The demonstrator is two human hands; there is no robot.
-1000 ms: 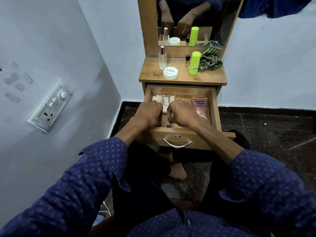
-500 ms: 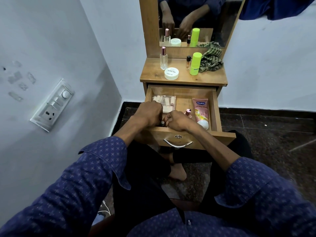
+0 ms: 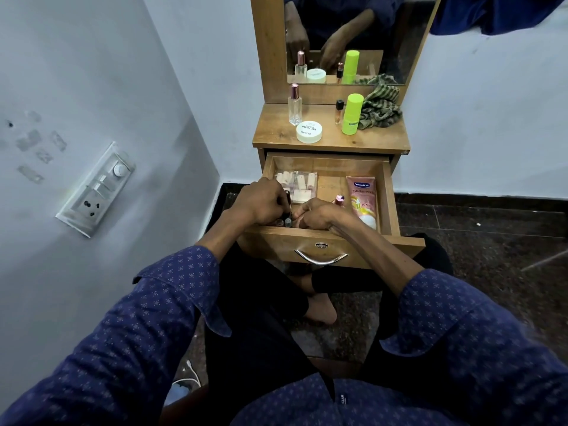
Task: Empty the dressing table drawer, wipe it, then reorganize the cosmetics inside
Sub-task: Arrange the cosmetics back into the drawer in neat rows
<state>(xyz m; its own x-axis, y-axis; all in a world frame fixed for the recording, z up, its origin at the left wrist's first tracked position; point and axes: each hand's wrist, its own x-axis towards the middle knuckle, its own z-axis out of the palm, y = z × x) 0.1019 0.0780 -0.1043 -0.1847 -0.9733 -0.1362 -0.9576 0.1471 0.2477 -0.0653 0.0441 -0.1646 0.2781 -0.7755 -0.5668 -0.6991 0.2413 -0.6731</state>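
Right hand slid toward left hand; both curled round small dark tubes in drawer. Lotion tube at 3 o'clock, lengthwise front-back, right hand nearer.

Navy dotted shirt sleeves, cuffs unbuttoned; black trousers; bare feet.

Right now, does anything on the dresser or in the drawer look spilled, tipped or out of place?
Nothing looks spilled or broken. The striped cloth lies crumpled at the back right of the dresser top, touching the green bottle. Both hands are in the drawer; the left hand grips small dark tubes.
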